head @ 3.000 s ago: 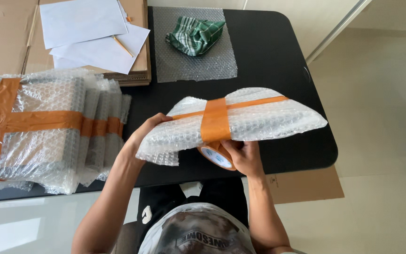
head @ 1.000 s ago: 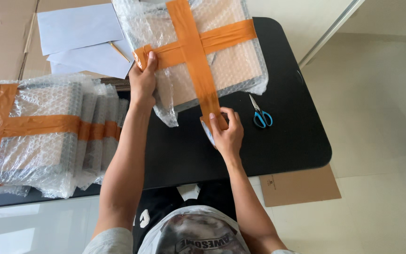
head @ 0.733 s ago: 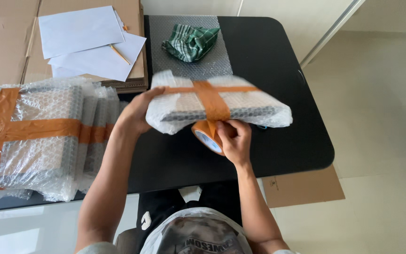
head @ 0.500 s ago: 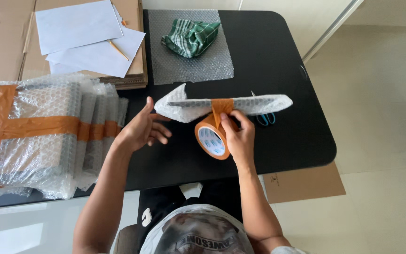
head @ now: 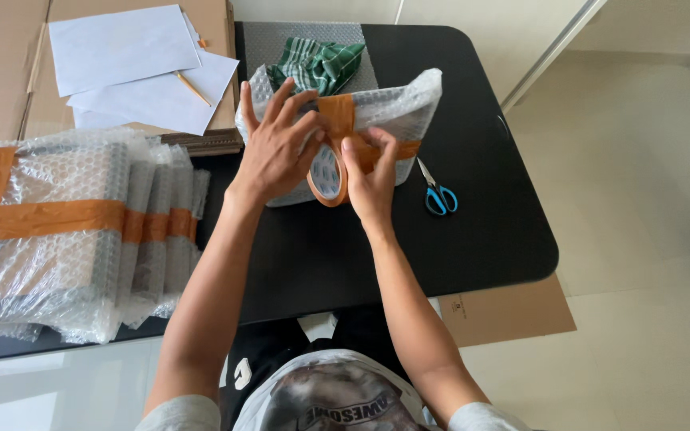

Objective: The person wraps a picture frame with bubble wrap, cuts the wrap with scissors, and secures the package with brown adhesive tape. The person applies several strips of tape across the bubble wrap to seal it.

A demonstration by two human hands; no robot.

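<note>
A flat bubble-wrapped parcel (head: 397,112) with orange tape crossed over it stands tilted on the black table (head: 489,239). My left hand (head: 277,144) lies spread against its near face, fingers apart. My right hand (head: 369,175) grips a roll of orange tape (head: 327,172) held against the parcel, thumb pressing the tape strip onto the wrap.
Blue-handled scissors (head: 438,195) lie just right of the parcel. A green checked cloth (head: 321,62) rests on a bubble-wrap sheet behind it. Several taped bubble-wrapped parcels (head: 65,231) are stacked at left. White papers (head: 133,68) and a pencil (head: 192,88) lie on cardboard at the back left.
The parcel has been turned over several times while tape went round it. From lying edge-on half a second ago it now stands tilted up, with my left hand flat on its face.
</note>
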